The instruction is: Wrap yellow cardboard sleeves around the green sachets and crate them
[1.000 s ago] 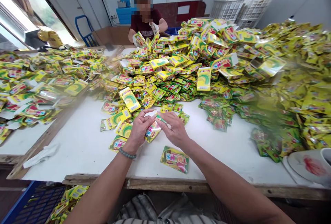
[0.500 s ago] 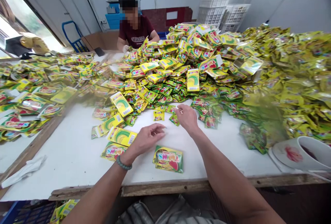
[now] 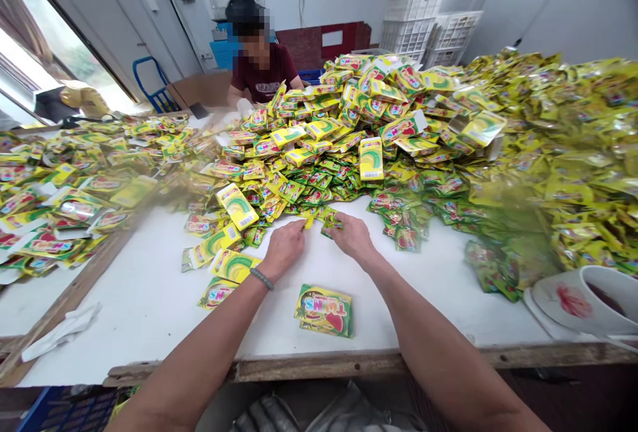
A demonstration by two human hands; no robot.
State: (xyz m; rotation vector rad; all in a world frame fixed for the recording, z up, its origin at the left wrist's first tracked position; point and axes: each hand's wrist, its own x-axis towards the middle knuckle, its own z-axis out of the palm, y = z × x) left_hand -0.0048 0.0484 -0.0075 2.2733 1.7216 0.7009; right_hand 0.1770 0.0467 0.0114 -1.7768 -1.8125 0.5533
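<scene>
My left hand [image 3: 286, 244], with a beaded bracelet at the wrist, is closed at the near edge of the pile, its fingertips on a small yellow sachet [image 3: 308, 223] that is mostly hidden. To its right, my right hand [image 3: 353, 238] pinches a small green sachet [image 3: 329, 224]. Between my forearms lie flat printed packets [image 3: 325, 311], one on top of another. Left of my left hand are yellow cartons [image 3: 237, 206] and a flat packet [image 3: 217, 293], partly behind my forearm. Beyond both hands rises a heap of green sachets [image 3: 319, 179] with filled cartons [image 3: 371, 158] above.
A floral mug [image 3: 563, 302] stands at the right front edge. More yellow sachets [image 3: 573, 173] are heaped at right, cartons [image 3: 47, 242] at left past a wooden strip [image 3: 74, 296]. A white cloth [image 3: 62, 331] lies front left. A co-worker [image 3: 262, 73] sits across the table.
My left hand has moved forward and closed on the yellow sachet. My right hand has drawn slightly back and left, with the green sachet now in its fingers. The view has shifted slightly.
</scene>
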